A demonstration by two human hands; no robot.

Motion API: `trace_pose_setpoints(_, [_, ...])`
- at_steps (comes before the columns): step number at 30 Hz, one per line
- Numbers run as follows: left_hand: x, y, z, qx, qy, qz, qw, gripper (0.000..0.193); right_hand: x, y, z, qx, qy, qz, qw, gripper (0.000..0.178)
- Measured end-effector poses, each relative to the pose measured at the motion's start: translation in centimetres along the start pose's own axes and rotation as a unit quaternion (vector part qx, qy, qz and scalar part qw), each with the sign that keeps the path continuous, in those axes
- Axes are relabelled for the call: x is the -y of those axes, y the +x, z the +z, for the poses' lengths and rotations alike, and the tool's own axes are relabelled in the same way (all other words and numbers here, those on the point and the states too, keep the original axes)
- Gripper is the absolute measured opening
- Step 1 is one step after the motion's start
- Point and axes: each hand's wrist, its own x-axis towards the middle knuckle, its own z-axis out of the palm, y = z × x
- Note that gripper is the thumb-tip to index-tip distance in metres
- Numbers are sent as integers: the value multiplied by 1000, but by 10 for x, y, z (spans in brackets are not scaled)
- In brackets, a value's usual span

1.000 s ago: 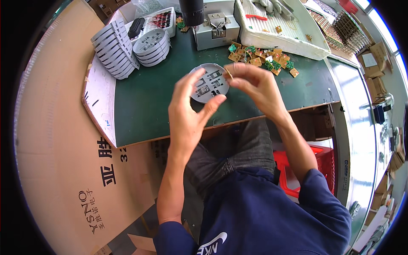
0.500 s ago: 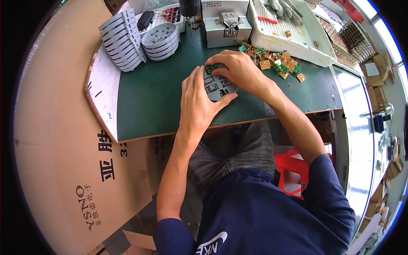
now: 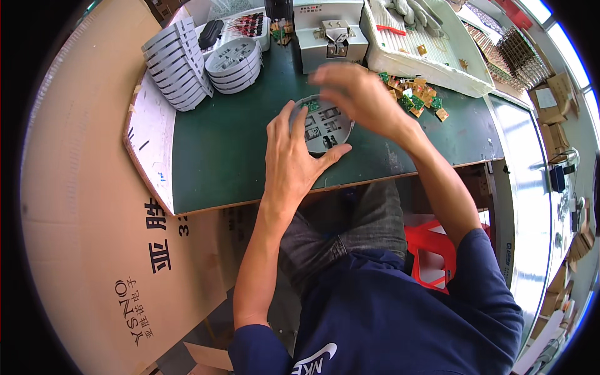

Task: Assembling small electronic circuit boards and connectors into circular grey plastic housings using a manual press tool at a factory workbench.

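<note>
A round grey plastic housing (image 3: 327, 128) with moulded compartments lies on the green bench top. My left hand (image 3: 289, 150) grips it, fingers along its left side and thumb at the near edge. Inside its far left part sits a small green circuit board (image 3: 310, 106), partly covered by my fingers. My right hand (image 3: 365, 100) is over the housing's far right edge, smeared by motion; whether it holds anything is not visible. Past that hand lies a loose pile of small green and copper-coloured circuit boards (image 3: 419, 97).
Stacked grey housings (image 3: 178, 65) and a shorter stack (image 3: 234, 69) stand at the far left. Behind them is a white tray of red-wired parts (image 3: 247, 26). A metal machine (image 3: 330, 47) stands at the back, beside a white basket (image 3: 431, 53) with gloves. The bench's front edge (image 3: 325, 187) is near my lap.
My right hand has come away from the green board and moved right, off the housing's left part. The board now sits inside the housing. My left hand keeps its grip.
</note>
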Motion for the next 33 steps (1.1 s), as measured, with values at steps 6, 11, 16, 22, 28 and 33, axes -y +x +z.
trace_pose_setpoints(6, [-1,-1,3,11,-3,-9,1000,91,-3,134,-16,-276,361,43,890,55])
trace_pose_setpoints(11, [-1,-1,-1,36,-30,-29,998,93,27,143,-75,-72,386,141,909,51])
trace_pose_setpoints(16, [1,-1,-2,37,-36,-31,998,94,4,136,-73,-190,519,88,828,48])
trace_pose_setpoints(22, [-1,-1,-4,47,-42,-43,997,94,-23,136,-71,-238,380,147,881,31])
trace_pose_setpoints(28, [-4,0,-3,47,-40,-42,997,92,-29,136,-53,-253,324,160,897,26])
trace_pose_setpoints(33, [-1,0,-4,42,-37,-43,998,92,-6,120,-58,-190,409,167,877,26])
